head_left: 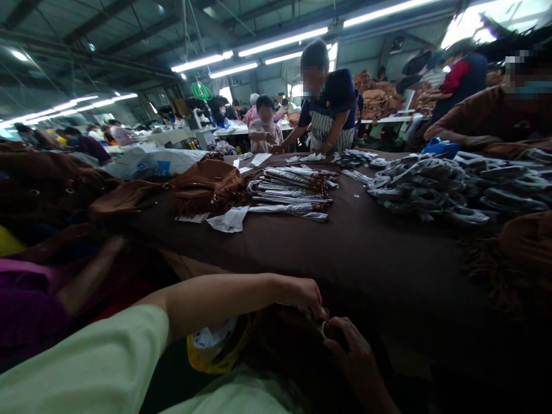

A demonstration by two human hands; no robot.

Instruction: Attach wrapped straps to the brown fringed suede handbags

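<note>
My left hand (307,296) is closed at the near edge of the dark table, its fingertips pinched beside a small pale ring (325,329). Just to the right, my right hand (351,339) curls its thumb and fingers around that ring. Dark brown material (284,339) lies below both hands, too dim to make out its shape. What sits between the left fingertips is too small to name.
On the brown table (388,247) lie wrapped straps (288,190), a fringed brown bag (209,184) and a heap of wrapped pieces (431,184). A yellow bag (202,359) hangs below. People stand across and beside the table.
</note>
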